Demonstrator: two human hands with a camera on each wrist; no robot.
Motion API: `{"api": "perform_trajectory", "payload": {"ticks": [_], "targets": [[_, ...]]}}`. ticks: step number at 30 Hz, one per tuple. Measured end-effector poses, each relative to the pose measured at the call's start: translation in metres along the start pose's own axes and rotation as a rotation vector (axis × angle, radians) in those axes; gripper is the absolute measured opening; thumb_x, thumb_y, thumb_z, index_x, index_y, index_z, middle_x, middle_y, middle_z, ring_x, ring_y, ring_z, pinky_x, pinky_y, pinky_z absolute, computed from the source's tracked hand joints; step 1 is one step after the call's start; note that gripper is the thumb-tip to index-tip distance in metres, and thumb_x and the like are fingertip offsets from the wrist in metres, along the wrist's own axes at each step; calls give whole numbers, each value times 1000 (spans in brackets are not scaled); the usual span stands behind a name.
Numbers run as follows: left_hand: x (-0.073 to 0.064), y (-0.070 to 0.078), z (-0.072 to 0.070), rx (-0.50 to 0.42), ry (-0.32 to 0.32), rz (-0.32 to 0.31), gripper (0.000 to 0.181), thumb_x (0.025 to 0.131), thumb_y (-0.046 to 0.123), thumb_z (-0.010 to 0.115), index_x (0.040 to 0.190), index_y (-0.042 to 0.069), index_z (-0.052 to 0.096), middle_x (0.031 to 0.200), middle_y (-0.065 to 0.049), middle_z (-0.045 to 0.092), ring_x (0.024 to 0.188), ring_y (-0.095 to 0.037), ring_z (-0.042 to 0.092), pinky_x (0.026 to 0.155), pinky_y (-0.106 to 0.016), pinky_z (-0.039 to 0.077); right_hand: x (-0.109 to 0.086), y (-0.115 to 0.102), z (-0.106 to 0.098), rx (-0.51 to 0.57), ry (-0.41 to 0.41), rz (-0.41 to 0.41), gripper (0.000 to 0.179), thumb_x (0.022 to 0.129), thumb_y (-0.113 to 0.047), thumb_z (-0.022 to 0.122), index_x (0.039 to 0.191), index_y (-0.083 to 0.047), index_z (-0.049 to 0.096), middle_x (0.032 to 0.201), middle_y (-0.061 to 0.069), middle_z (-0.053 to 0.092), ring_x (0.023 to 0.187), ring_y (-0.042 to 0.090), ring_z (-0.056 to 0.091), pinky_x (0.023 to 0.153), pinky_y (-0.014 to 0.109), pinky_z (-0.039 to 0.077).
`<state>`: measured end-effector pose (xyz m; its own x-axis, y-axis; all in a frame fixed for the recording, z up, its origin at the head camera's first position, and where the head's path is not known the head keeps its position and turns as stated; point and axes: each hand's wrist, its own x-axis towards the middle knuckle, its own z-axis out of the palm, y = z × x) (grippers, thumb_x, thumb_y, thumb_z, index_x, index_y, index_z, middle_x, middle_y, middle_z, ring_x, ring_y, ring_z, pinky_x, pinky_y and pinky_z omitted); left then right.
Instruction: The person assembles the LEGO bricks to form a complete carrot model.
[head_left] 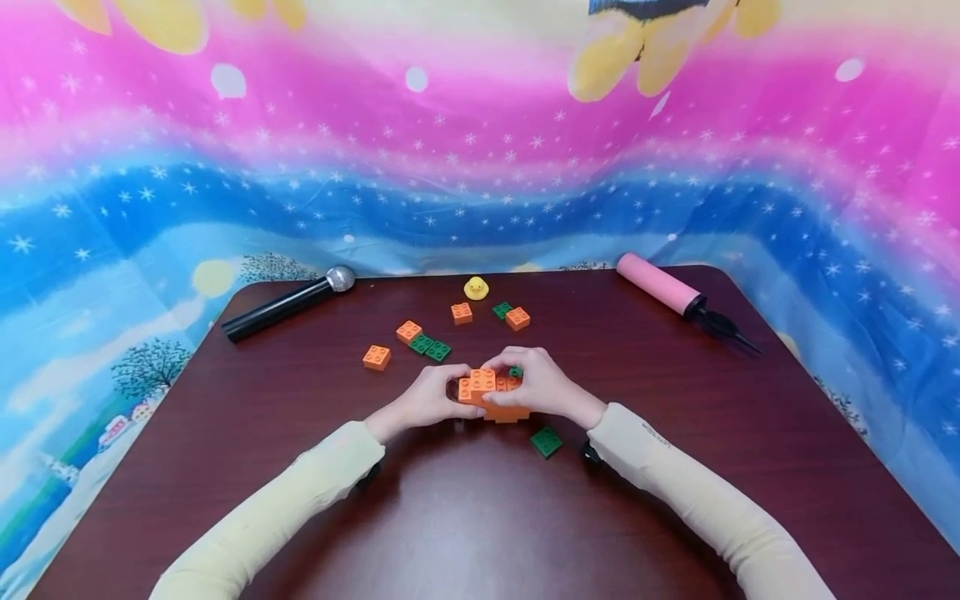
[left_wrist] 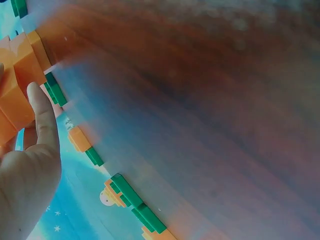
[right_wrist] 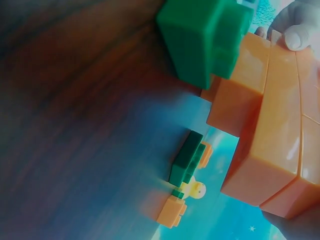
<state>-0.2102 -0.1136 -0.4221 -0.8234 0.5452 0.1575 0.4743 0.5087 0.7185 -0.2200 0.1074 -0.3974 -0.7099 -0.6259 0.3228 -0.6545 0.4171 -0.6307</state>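
Your sleeved forearms (head_left: 277,500) angled in from seven and five o'clock as both hands grasped an orange brick build (head_left: 482,382) mid-table, your left hand (head_left: 427,398) at its nine o'clock and your right hand (head_left: 543,385) arched over its three o'clock. The right hand hid part of the build and most of a green brick (head_left: 516,372), while both wrist views cut the build off at the frame's edge. A yellow duck (head_left: 476,289) sat at twelve o'clock on the glossy reddish-brown table (head_left: 465,533), before a pink-and-blue snowflake backdrop (head_left: 480,158).
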Motion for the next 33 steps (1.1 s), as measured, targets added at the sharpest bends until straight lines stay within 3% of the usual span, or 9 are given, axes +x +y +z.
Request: {"api": "perform_trajectory", "payload": {"ticks": [10, 14, 20, 28, 33], "targets": [[2, 2, -1, 10, 5, -14, 35, 78, 28, 80, 104, 11, 66, 90, 0, 67, 77, -13, 57, 68, -22, 48, 1, 3, -2, 22, 8, -2, 34, 76, -23, 81, 106, -14, 70, 99, -2, 69, 83, 10, 58, 71, 28, 52], [2, 2, -3, 20, 15, -18, 34, 77, 26, 81, 103, 10, 65, 90, 0, 66, 78, -16, 57, 70, -25, 49, 3, 3, -9, 6, -54, 12, 42, 74, -30, 83, 110, -15, 69, 104, -3, 69, 89, 10, 59, 76, 26, 52], [2, 1, -3, 26, 12, -59, 39, 78, 29, 79, 108, 8, 64, 95, -2, 67, 82, -14, 58, 75, -27, 51, -7, 9, -22, -14, -97, 66, 52, 73, -35, 83, 116, -13, 67, 109, 0, 69, 97, 13, 61, 84, 30, 53], [2, -2, -4, 17, 47, -141, 45, 80, 29, 78, 116, 8, 62, 103, -4, 68, 86, -12, 60, 77, -28, 52, -21, 30, -29, -55, -62, 165, 44, 74, -31, 83, 113, -16, 70, 111, -1, 69, 95, 14, 59, 83, 33, 51], [3, -2, -3, 18, 49, -150, 47, 81, 29, 77, 120, 8, 61, 107, -4, 67, 89, -12, 61, 80, -30, 52, -22, 36, -30, -49, -74, 188, 42, 76, -31, 81, 113, -15, 70, 112, 1, 69, 95, 16, 59, 82, 33, 52]]}}
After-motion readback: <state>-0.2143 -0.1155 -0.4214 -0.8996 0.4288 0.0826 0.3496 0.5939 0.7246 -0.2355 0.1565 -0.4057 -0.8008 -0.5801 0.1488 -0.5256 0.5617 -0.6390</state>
